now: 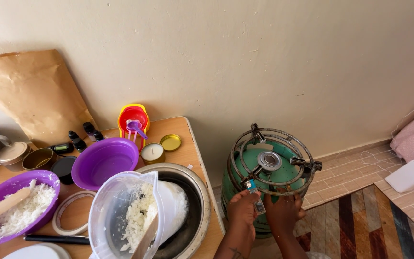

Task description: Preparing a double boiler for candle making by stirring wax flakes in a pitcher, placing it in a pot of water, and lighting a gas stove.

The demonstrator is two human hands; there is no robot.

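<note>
Head view, looking down. Lower centre-right of the frame: the left hand (242,207) is closed around a small lighter (256,196) with a blue top, its tip held against the wire pot stand (274,160) of a green gas cylinder (245,177), just below and left of the round metal burner (269,161) at the cylinder's top. The right hand (283,211) sits just beside the left, fingers curled at the near rim of the stand over the cylinder's edge; whether it grips a knob there cannot be told. The cylinder stands on the tiled floor against the wall, beside a striped rug (360,225) at lower right. Left half of the frame: a wooden table (185,144) carries a clear plastic jug (125,216) of white flakes resting in a metal basin (197,206), two purple bowls (104,160), a small tin candle (152,152) and stacked measuring cups (133,117).
</note>
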